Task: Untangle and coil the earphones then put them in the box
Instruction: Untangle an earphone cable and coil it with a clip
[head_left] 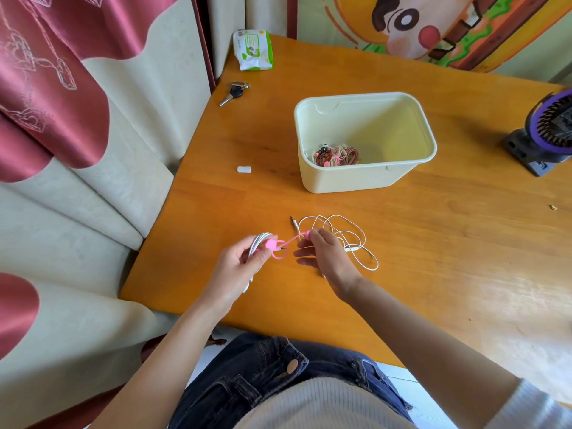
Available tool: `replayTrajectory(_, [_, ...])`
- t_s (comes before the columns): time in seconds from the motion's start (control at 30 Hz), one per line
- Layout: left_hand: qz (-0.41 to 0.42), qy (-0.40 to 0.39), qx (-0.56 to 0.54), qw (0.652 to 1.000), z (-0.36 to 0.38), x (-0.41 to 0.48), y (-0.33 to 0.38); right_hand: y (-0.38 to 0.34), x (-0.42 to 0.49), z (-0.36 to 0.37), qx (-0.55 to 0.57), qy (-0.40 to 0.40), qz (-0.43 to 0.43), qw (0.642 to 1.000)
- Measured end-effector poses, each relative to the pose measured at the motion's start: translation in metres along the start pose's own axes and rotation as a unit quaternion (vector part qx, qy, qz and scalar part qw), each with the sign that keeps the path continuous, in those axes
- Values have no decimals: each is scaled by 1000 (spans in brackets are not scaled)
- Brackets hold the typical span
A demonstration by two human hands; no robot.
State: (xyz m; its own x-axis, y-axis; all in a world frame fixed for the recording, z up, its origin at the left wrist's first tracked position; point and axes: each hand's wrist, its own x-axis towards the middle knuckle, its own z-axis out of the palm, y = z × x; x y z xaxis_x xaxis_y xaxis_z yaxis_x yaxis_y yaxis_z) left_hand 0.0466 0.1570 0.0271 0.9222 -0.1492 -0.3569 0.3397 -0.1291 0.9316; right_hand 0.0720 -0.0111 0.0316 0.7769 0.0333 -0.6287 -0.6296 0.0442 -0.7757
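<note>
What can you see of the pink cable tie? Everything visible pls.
The pink cable tie looks like soft rubbery silicone: a thin strap with a round button end. It loops around a coiled white earphone bundle pinched in the left hand. The right hand pinches its other end, drawing the strap taut between the hands, just above the wooden table. Whether it is fastened yet cannot be told.

Nothing here can be read. The green-and-white wipes packet at the far corner of the table carries a printed label, but its lettering is too small and blurred to make out.
</note>
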Motion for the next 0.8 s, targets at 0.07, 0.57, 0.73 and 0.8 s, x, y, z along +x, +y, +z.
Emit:
replayTrajectory(0.07, [1, 6, -4, 1000, 1, 2, -2, 0, 0, -1, -18, 10, -24, 999])
replayTrajectory(0.57, [-41, 28, 77, 996, 15, 13, -19, -19, -4, 2, 21, 44, -160, 986])
replayTrajectory(0.73, [-32, 38, 134, 990, 8, 14, -20, -13, 5, -11, -122, 14, -129, 984])
replayTrajectory(0.8, [-28, 20, 163, 986, 6, 18, -17, -5, 6, -11, -171, 9, -129, 977])
